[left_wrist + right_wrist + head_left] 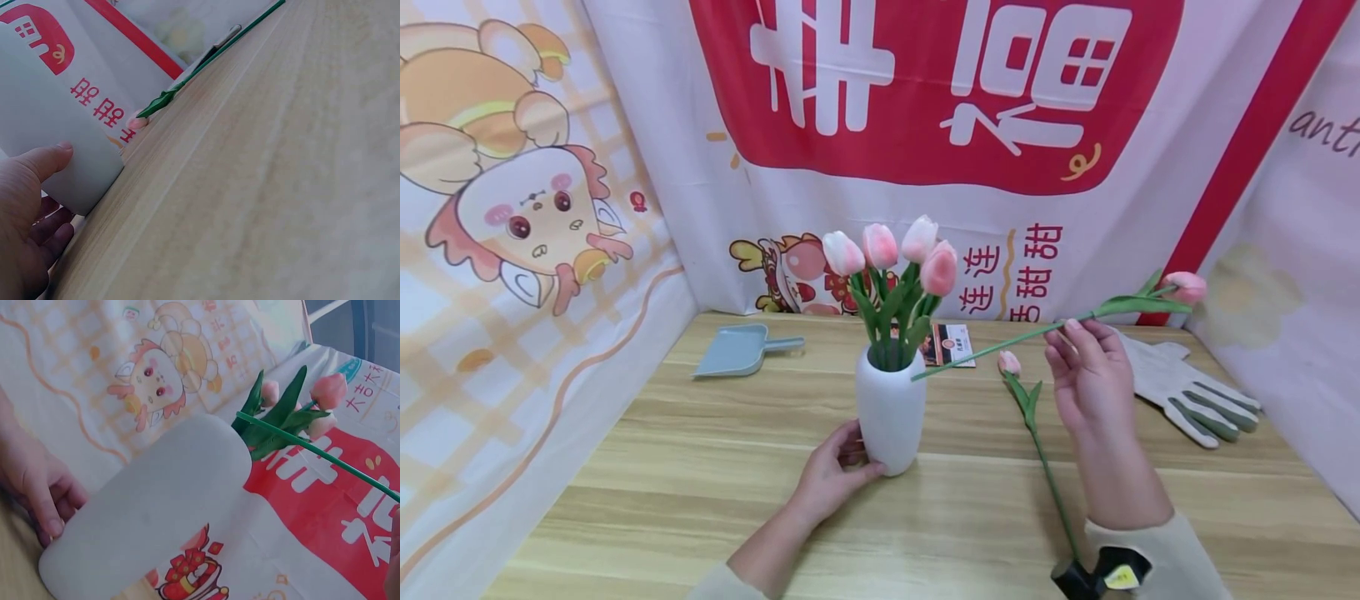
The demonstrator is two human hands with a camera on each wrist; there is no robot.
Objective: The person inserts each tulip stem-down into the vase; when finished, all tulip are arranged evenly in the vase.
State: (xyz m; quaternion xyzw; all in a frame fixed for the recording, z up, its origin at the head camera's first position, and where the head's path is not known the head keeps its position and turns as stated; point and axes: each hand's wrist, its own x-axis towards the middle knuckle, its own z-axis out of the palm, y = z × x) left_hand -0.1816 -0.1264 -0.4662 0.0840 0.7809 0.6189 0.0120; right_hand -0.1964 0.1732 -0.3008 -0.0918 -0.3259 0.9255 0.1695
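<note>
A white vase (891,417) stands upright on the wooden table with several pink-and-white artificial tulips (880,246) in its mouth. My left hand (833,475) grips the vase low at its base, thumb on the near side and fingers curled behind. Between thumb and fingers, my right hand (1093,375) pinches the green stem of another pink tulip (1186,288). That tulip lies slanted in the air, bloom to the right, and its stem end overlaps the vase just under the rim in the head view. In the right wrist view the stem (337,460) crosses in front of the leaves near the vase mouth.
One more tulip (1043,454) lies on the table right of the vase, its lower end by a black object (1075,577) near the right sleeve. Grey-white gloves (1187,387) lie at the right. A blue dustpan (737,350) and a printed card (953,343) are at the back.
</note>
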